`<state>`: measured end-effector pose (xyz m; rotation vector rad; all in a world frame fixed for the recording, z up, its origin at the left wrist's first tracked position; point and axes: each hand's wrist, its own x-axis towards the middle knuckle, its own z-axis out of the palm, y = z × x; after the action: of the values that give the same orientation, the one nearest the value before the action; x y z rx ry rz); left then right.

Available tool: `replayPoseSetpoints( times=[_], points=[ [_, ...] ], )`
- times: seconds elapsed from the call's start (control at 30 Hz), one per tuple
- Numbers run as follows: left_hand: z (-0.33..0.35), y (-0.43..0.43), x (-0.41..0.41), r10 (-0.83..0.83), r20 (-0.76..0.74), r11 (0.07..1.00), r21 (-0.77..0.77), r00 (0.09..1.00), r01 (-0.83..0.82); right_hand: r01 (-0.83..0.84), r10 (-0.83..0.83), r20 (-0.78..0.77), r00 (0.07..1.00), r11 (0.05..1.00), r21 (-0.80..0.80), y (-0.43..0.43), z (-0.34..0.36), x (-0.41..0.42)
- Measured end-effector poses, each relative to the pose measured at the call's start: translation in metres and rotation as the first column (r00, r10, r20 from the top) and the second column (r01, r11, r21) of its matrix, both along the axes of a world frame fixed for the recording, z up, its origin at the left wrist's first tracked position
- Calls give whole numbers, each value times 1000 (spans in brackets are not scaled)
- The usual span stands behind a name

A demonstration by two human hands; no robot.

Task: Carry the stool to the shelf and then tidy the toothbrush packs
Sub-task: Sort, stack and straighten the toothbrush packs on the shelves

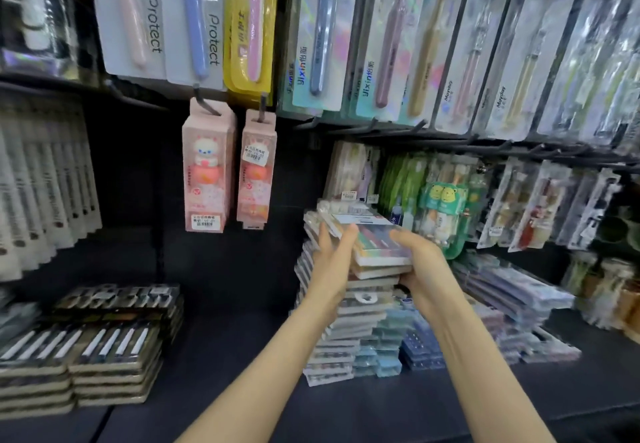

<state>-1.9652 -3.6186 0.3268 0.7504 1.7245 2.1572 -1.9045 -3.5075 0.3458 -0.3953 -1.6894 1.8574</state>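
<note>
Toothbrush packs (377, 245) stacked in a tall, slightly leaning column on the dark shelf (242, 356), just right of frame centre, with a striped, many-coloured pack on top. Left hand (334, 252) pressed flat against the column's upper part from 9 o'clock, fingers (346, 233) straight and close together, tips level with the top pack's edge. Right hand (420, 262) gripping the upper few packs from 3 o'clock, fingers curled round their near right edge. Both bare forearms reaching in from 6 o'clock.

Blue packs (384, 349) in a lower stack touching the column at its 4 o'clock. Clear-fronted packs (512, 290) piled flat on the shelf at 3 o'clock. Dark packs (104, 349) in low stacks at 8 o'clock of the frame, well apart from the column, white brush handles showing through their fronts.

Pink boxes (207, 169), two, hanging side by side on hooks at 10 o'clock of the column, a price sticker on each. Carded toothbrushes (194, 20) hanging in rows along 12 o'clock, two cards marked "Protect", a yellow card just beside them. Green bear-faced pack (443, 200) hanging at 2 o'clock, just beyond the right hand. Frame edges blurred, most print unreadable.
</note>
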Motion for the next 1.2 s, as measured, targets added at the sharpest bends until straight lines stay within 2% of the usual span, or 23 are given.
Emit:
replayPoseSetpoints(
  times=[0.17, 0.4, 0.5, 0.67, 0.73, 0.87, 0.93, 1.07, 1.2],
  points=[
    [-1, -1, 4, -32, 67, 990, 139, 997, 22, -15, 14, -52, 999, 999, -28, -13, -1, 10],
    [-1, -19, 6, -29, 43, 980, 199, 999, 20, -46, 37, -141, 989, 997, -63, -41, -3, 28],
    [-2, -37, 9, 3, 6, 976, 218, 1000, -4, -33, 28, -160, 987, 999, -31, -62, -2, 32],
    [-11, -86, 22, 26, -31, 946, 324, 999, -15, -153, 165, -188, 968, 985, 74, -102, -11, 38],
    [-22, -108, 27, 58, -63, 949, 315, 996, -36, -212, 224, -198, 954, 974, 79, -120, -22, 40],
    [-52, -146, 32, 108, -15, 941, 325, 994, -97, -259, 268, -169, 948, 963, 71, -153, -55, 37],
    [-72, -161, 31, 108, 6, 953, 285, 994, -106, -282, 288, -125, 949, 957, 62, -167, -74, 35],
    [-116, -176, 24, 113, 80, 975, 183, 990, -126, -266, 266, -15, 964, 962, -57, -185, -113, 30],
    [-152, -179, 18, 95, 165, 991, 82, 982, -110, -272, 279, 89, 956, 959, -80, -190, -141, 30]
  ],
)
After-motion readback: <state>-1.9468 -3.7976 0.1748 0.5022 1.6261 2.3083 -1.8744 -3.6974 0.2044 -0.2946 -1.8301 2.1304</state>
